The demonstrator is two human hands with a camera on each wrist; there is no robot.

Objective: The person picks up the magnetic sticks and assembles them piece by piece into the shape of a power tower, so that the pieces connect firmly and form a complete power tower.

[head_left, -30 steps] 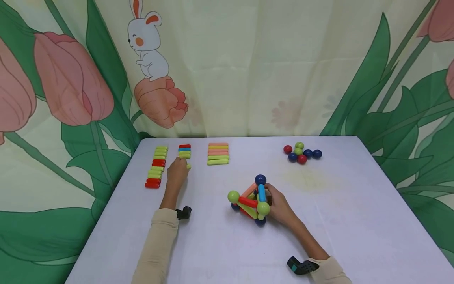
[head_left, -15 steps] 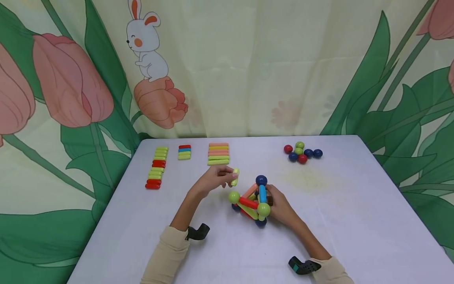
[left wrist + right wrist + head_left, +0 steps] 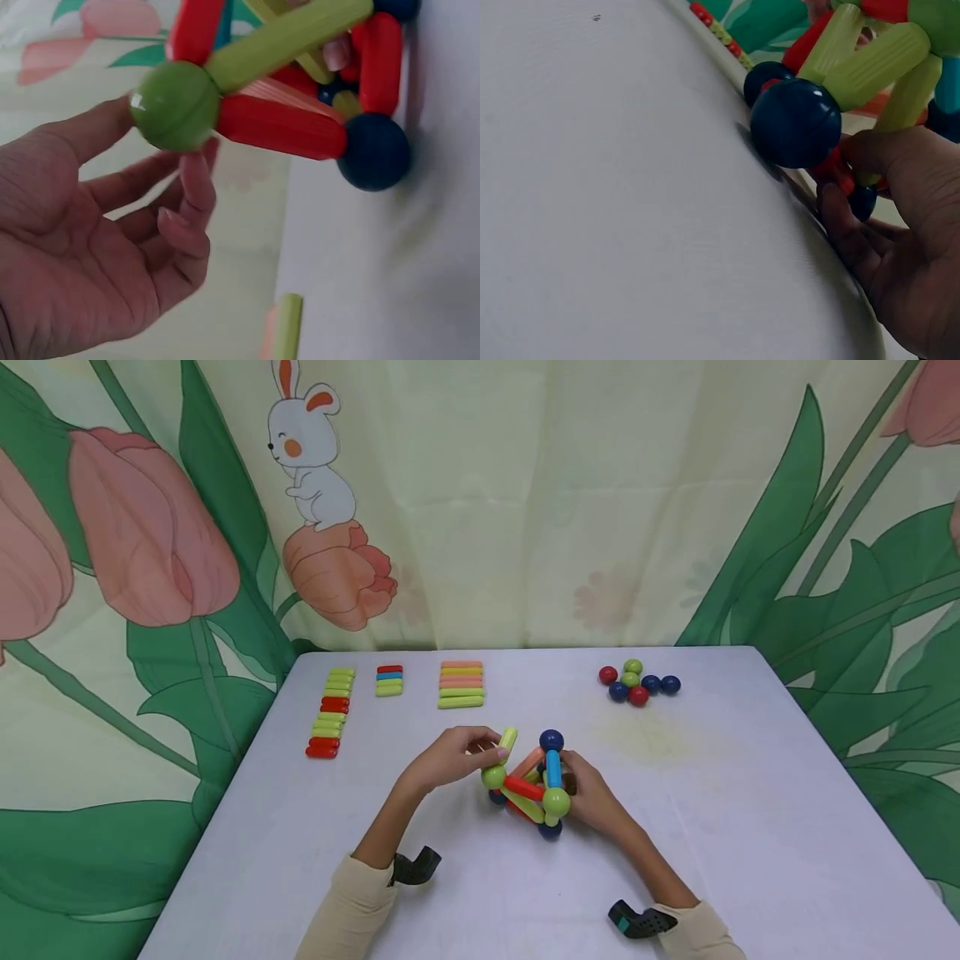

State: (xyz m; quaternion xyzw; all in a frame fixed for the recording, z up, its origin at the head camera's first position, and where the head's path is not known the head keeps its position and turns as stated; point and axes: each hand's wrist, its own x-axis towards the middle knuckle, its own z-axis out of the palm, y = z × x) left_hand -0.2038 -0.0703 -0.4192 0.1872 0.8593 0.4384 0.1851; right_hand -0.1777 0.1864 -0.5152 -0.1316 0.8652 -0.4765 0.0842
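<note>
Left hand pinches a light green stick just beside the leftmost green ball of the rod-and-ball frame, which is located near the middle of the white table; in my left wrist view that ball hides the stick, so I cannot verify contact between the two. Right hand grips the frame from its right side, fingertips largely concealed in my head view. My right wrist view cuts off the frame's upper part.
</note>
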